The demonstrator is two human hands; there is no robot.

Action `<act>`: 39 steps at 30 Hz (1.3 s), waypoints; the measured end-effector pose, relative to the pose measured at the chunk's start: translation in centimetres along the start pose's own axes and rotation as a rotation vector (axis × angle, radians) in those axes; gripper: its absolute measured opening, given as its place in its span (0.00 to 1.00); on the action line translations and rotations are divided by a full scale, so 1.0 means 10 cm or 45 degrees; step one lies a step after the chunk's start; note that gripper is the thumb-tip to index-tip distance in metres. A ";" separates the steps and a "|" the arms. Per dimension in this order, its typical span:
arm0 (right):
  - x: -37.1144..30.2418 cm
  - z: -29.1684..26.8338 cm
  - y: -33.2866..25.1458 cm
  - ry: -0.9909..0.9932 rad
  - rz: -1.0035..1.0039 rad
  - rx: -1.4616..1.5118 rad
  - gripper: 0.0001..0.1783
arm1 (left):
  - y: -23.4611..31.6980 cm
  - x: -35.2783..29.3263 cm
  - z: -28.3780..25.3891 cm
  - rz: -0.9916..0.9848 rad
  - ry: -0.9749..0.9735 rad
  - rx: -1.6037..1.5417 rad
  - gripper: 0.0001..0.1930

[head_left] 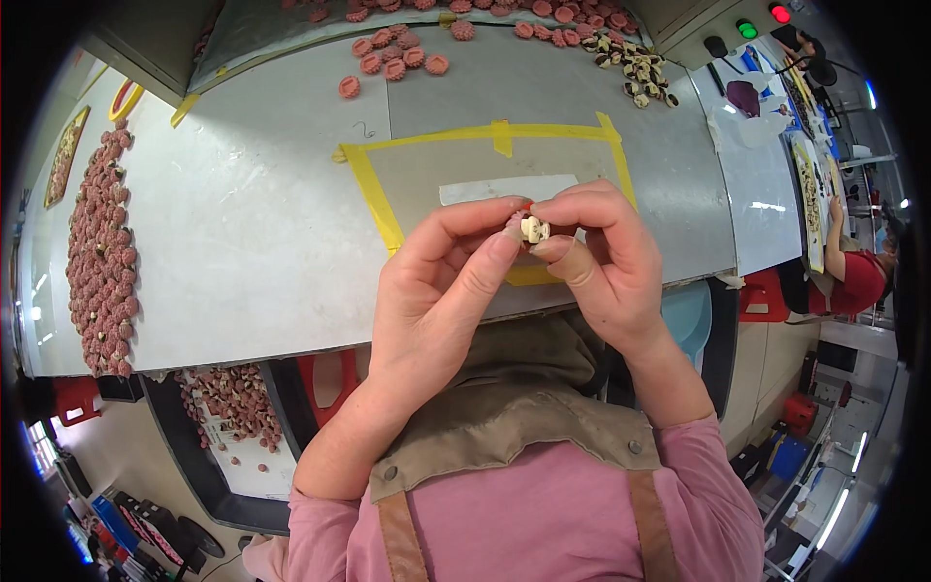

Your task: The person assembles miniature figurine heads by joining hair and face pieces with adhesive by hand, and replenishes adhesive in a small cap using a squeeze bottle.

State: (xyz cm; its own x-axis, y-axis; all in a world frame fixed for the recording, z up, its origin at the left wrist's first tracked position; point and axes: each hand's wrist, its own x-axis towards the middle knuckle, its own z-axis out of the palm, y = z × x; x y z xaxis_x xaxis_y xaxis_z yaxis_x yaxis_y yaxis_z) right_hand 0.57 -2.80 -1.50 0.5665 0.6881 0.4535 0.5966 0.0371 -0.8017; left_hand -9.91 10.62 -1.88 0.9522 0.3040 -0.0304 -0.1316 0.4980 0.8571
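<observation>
Between both sets of fingertips is a small cream-and-dark figurine piece [534,230] with a bit of pink and red at its edge. My left hand [441,276] pinches it from the left with thumb and forefinger. From the right, my right hand [606,257] grips it the same way, the other fingers curled. Both hands are over the near edge of a yellow-taped rectangle [373,199] on the grey table. A white strip [504,188] lies inside the tape, partly behind my fingers.
Pink round pieces [393,58] lie at the back, with cream-and-dark pieces [640,73] to their right. Many dusky-pink pieces [102,252] form a band at the left. A dark tray [228,504] with more pieces sits below the table edge. Another person [853,281] is at far right.
</observation>
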 end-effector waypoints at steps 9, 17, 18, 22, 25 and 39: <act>0.02 0.05 -0.07 0.002 -0.018 -0.123 0.14 | -0.12 -0.01 -0.06 0.375 0.006 0.392 0.12; -0.01 0.01 0.03 -0.060 -0.195 -0.248 0.18 | 0.05 -0.02 -0.04 -0.059 -0.056 -0.029 0.24; -0.05 0.00 0.06 -0.110 -0.175 -0.208 0.18 | 0.01 -0.03 -0.03 -0.064 -0.053 -0.032 0.24; -0.07 0.03 0.11 -0.055 -0.163 -0.182 0.17 | -0.16 -0.02 -0.03 0.204 -0.098 0.266 0.29; -0.07 0.07 0.10 -0.047 -0.225 -0.271 0.17 | -0.20 0.00 -0.05 0.290 -0.103 0.458 0.29; -0.26 -0.06 -0.11 0.032 -0.103 -0.414 0.22 | 0.18 -0.04 -0.15 0.347 0.088 0.899 0.18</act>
State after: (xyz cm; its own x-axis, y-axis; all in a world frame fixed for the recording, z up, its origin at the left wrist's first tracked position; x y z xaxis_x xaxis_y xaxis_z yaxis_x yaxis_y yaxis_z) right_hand -1.22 -5.11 -1.56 0.5210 0.6743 0.5234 0.7883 -0.1448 -0.5981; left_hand -10.99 12.65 -1.08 0.8889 0.4033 0.2172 -0.1297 -0.2331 0.9638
